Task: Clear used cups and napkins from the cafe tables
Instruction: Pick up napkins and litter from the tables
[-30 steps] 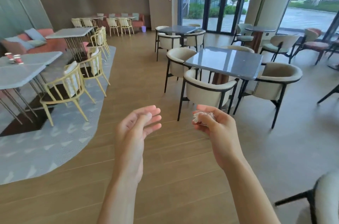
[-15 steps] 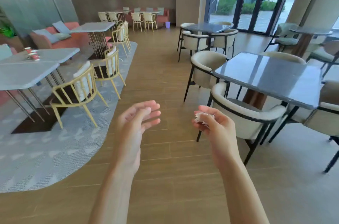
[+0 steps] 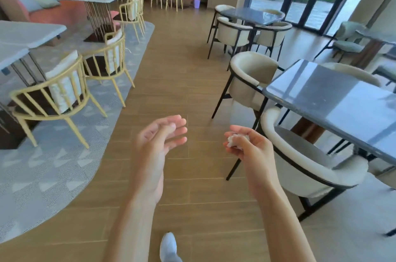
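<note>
Right hand (image 3: 249, 150) is curled around a crumpled white napkin (image 3: 236, 140) – fingers and thumb close over it, wad sitting in the palm, only the upper part showing. Napkin is balled up, so no clear long axis; the exposed bit pokes out toward the left hand, maybe slightly upward, hard to say at this blur. It is held in the air over the wood floor (image 3: 182, 73), just beside the cream armchair (image 3: 304, 167) that is tucked at the dark grey table (image 3: 334, 98).

Left hand (image 3: 157, 143) holds nothing – fingers straight and relaxed, palm turned inward toward the right hand, the two hands apart.

A white shoe (image 3: 169, 246) shows at bottom centre on the floor. Left side: grey patterned rug (image 3: 53, 158) with yellow-framed chairs (image 3: 62, 92) at pale tables (image 3: 27, 32). A small purple bin (image 3: 196, 3) stands far back near the wall.
</note>
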